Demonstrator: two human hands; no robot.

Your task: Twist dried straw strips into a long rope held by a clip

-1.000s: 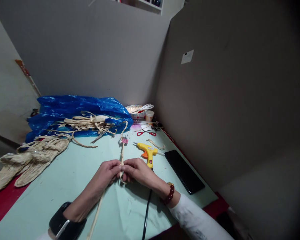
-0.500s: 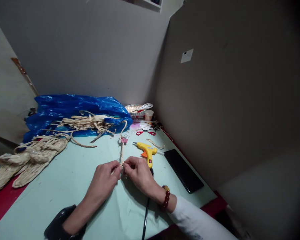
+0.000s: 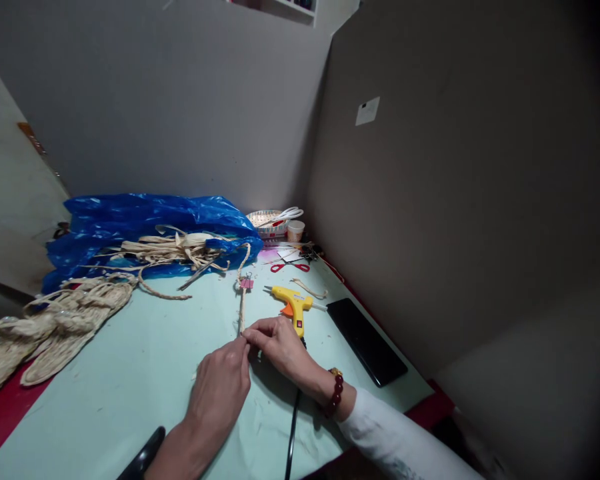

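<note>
A thin braided cord of pale plant fibre (image 3: 243,310) runs toward me from a pink binder clip (image 3: 247,284) on the table. At its near end my right hand (image 3: 277,343) pinches the strands between thumb and fingers. My left hand (image 3: 220,383) meets it there, fingers closed at the same end, its back turned up so the fingertips are mostly hidden. A short pale strand shows beside the left hand. Just beyond my right hand lies a yellow glue gun (image 3: 293,303) with an orange trigger, its black cable passing under my right wrist.
A black phone (image 3: 367,343) lies at the right. Red-handled scissors (image 3: 290,267), a small cup (image 3: 295,231) and a basket (image 3: 267,223) are at the back. At the left are a blue plastic bag (image 3: 145,210) with fibre strips (image 3: 175,247) and woven sandals (image 3: 75,327).
My left hand has turned over, its back now upward, and moved slightly down. My right hand stays pinched at the cord's end. The view has shifted slightly.
</note>
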